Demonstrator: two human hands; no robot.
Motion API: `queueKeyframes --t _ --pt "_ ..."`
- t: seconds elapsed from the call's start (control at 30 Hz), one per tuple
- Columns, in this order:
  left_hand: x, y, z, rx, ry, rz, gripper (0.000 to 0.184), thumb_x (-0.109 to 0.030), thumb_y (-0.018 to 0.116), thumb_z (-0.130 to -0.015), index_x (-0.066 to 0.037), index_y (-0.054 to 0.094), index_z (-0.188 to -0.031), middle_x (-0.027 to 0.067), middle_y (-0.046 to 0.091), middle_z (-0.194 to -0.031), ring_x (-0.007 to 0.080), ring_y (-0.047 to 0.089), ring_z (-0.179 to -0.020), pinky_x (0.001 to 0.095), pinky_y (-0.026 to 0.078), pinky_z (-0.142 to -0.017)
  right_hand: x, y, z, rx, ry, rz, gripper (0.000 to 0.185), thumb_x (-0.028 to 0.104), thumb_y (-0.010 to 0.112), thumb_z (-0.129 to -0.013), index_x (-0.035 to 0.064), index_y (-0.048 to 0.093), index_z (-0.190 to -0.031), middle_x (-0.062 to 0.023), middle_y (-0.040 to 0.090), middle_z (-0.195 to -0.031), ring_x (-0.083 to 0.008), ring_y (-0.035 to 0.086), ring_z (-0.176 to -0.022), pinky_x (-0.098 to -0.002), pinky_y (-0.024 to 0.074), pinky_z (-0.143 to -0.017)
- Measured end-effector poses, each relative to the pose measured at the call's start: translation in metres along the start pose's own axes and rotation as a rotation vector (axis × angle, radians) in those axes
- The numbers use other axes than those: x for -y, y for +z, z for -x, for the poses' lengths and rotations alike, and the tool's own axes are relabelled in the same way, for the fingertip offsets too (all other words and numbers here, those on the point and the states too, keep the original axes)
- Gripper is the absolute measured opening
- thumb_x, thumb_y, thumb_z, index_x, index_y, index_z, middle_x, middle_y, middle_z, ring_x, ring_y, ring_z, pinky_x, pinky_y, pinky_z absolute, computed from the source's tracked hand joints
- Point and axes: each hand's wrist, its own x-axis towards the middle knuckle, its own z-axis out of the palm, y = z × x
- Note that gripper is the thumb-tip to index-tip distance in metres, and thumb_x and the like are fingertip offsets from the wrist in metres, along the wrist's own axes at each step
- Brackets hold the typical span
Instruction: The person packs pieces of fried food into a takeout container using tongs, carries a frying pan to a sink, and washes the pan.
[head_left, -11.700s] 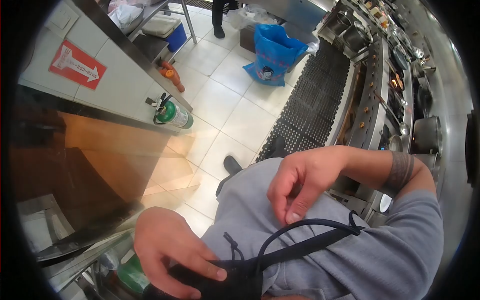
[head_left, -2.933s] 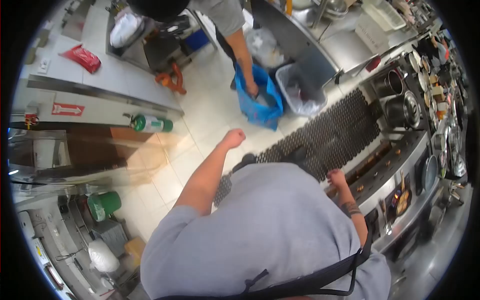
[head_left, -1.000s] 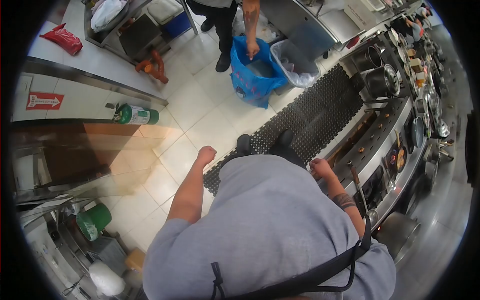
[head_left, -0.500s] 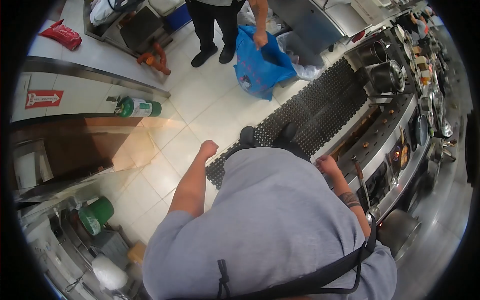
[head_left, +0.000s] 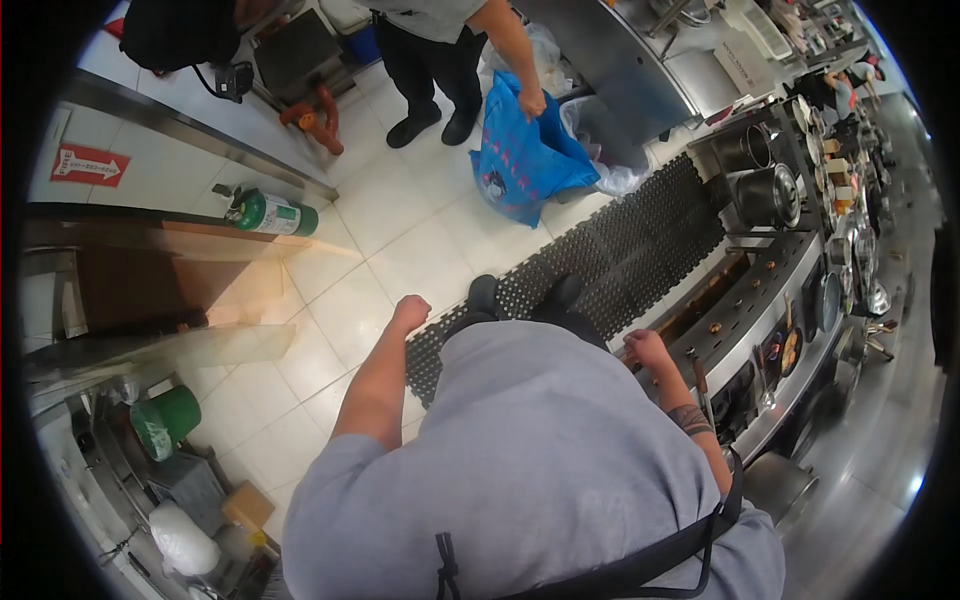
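Away from my body, over the pale floor tiles, hangs my left hand (head_left: 410, 313), its fingers curled closed and nothing visible in it. My right hand (head_left: 648, 348) is low by the front of the stove (head_left: 715, 350); its fingers are curled too, with no object showing. Neither hand touches anything. A black strap (head_left: 640, 555) crosses my grey shirt (head_left: 540, 430). Ahead, another person's hand (head_left: 533, 103) grips the rim of a blue bag (head_left: 525, 165) on the floor.
A black perforated mat (head_left: 630, 235) runs along the stove. Pots (head_left: 768, 195) stand beyond it. On the left are a green extinguisher (head_left: 272, 213), an orange object (head_left: 322, 125) and a green bucket (head_left: 165, 420). The co-worker's legs (head_left: 430, 80) are beside the bag.
My hands, earlier at the strap and a black item, have lowered to my sides. The co-worker has straightened up, holding the bag's rim, and the bag's opening has tilted. A dark bulky item appears upper left.
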Motion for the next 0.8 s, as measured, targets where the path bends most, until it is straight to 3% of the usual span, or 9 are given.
queueKeyframes --t 0.33,0.4,0.53,0.6,0.7,0.8 --pt "0.009 0.006 -0.005 0.008 0.072 -0.060 0.020 -0.022 0.061 -0.078 -0.006 0.073 -0.079 0.0129 0.071 -0.075 0.0252 0.069 -0.071 0.0373 0.054 -0.075 0.004 0.007 0.012 -0.032 -0.023 0.066 0.024 0.017 0.061 -0.088 -0.0021 0.070 -0.099 -0.0098 0.070 -0.079 -0.0191 0.067 -0.069 -0.0330 0.0536 -0.064" --pt "0.005 0.001 0.000 0.135 -0.037 0.010 0.019 -0.022 0.061 -0.078 -0.006 0.072 -0.077 0.0136 0.072 -0.078 0.0256 0.069 -0.074 0.0378 0.054 -0.075 0.003 0.012 0.016 -0.049 -0.022 0.079 0.024 0.017 0.060 -0.087 -0.0024 0.070 -0.096 -0.0097 0.068 -0.077 -0.0193 0.066 -0.067 -0.0337 0.0534 -0.063" --pt "0.019 -0.011 -0.003 0.187 -0.005 -0.122 0.019 -0.022 0.061 -0.078 -0.007 0.072 -0.074 0.0137 0.072 -0.085 0.0268 0.069 -0.081 0.0394 0.054 -0.076 0.004 0.040 0.033 -0.073 0.007 -0.024 0.023 0.018 0.059 -0.089 -0.0032 0.068 -0.096 -0.0074 0.066 -0.075 -0.0179 0.063 -0.064 -0.0336 0.0519 -0.060" --pt "0.046 -0.019 -0.025 0.180 0.260 -0.355 0.020 -0.021 0.059 -0.079 -0.007 0.072 -0.074 0.0134 0.072 -0.091 0.0291 0.067 -0.087 0.0413 0.054 -0.076 0.005 0.063 0.042 -0.061 0.051 -0.109 0.026 0.019 0.060 -0.089 -0.0033 0.069 -0.097 -0.0099 0.068 -0.076 -0.0191 0.065 -0.067 -0.0344 0.0525 -0.063" --pt "0.052 -0.048 -0.035 0.091 0.296 -0.416 0.022 -0.021 0.057 -0.081 -0.006 0.072 -0.075 0.0134 0.071 -0.092 0.0309 0.067 -0.089 0.0426 0.054 -0.077 -0.009 0.101 0.055 -0.025 0.082 -0.188 0.029 0.022 0.061 -0.089 -0.0032 0.070 -0.099 -0.0121 0.070 -0.079 -0.0205 0.067 -0.070 -0.0354 0.0527 -0.066" --pt "0.032 -0.075 -0.024 0.030 0.223 -0.254 0.021 -0.021 0.058 -0.079 -0.004 0.071 -0.076 0.0149 0.071 -0.084 0.0326 0.067 -0.081 0.0428 0.053 -0.074 -0.020 0.133 0.071 -0.005 0.086 -0.143 0.029 0.023 0.062 -0.089 -0.0029 0.070 -0.100 -0.0120 0.070 -0.080 -0.0205 0.066 -0.068 -0.0355 0.0524 -0.064"
